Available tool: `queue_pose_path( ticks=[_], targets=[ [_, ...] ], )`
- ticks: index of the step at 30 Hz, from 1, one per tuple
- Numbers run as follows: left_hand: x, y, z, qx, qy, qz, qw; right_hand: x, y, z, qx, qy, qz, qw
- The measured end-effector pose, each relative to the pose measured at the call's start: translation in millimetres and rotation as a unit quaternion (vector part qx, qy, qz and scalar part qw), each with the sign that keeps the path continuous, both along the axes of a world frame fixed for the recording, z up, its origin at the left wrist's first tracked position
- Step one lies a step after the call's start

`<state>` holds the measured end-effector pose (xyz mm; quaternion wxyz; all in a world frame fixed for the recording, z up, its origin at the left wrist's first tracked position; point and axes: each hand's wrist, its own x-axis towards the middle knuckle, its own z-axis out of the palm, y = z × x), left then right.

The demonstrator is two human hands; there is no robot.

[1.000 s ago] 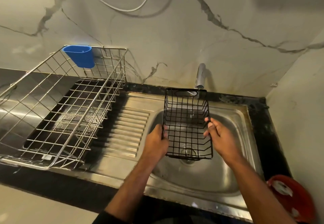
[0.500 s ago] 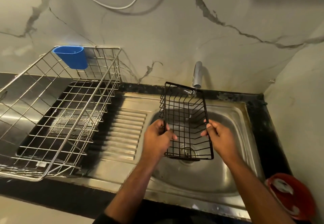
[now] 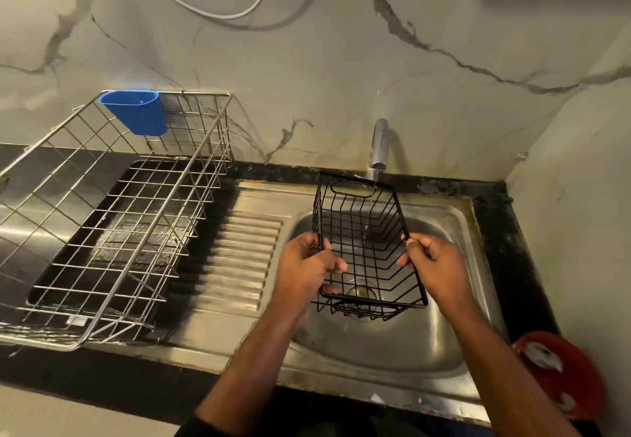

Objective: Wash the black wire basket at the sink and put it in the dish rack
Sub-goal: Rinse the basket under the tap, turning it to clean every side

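Water runs from one tap (image 3: pixel 378 144) into one black wire basket (image 3: pixel 367 248), grasped at its side rims by two hands, left (image 3: pixel 304 271) and right (image 3: pixel 432 260), above the one sink (image 3: pixel 444 334), beside one steel dish rack (image 3: pixel 112 218) carrying one blue cup (image 3: pixel 135 112).

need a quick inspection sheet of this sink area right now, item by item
surface: steel sink with ribbed drainboard, black counter
job's things: black wire basket held over the basin under the running tap; dish rack on the left
clutter: blue cup hung on the rack's back rim; red object at the right edge
grippers: left hand and right hand each grip a long side of the basket's rim
cables: white hose looped on the wall
surroundings: marble-pattern wall
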<state>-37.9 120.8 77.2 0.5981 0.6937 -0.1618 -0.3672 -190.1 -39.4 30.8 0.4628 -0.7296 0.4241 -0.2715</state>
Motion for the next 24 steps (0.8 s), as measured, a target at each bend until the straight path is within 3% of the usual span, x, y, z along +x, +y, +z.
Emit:
queue_pose_path(
  ticks=[19, 24],
  targets=[
    [-3.2, 16.0, 4.6, -0.038, 0.010, -0.002, 0.999, 0.8, 9.5, 2.9, -0.032, 0.052, 0.029, 0.998],
    [-5.4, 15.4, -0.3, -0.050, -0.029, -0.021, 0.998, 1.5, 11.5, 0.6, -0.035, 0.046, 0.027, 0.998]
  ],
)
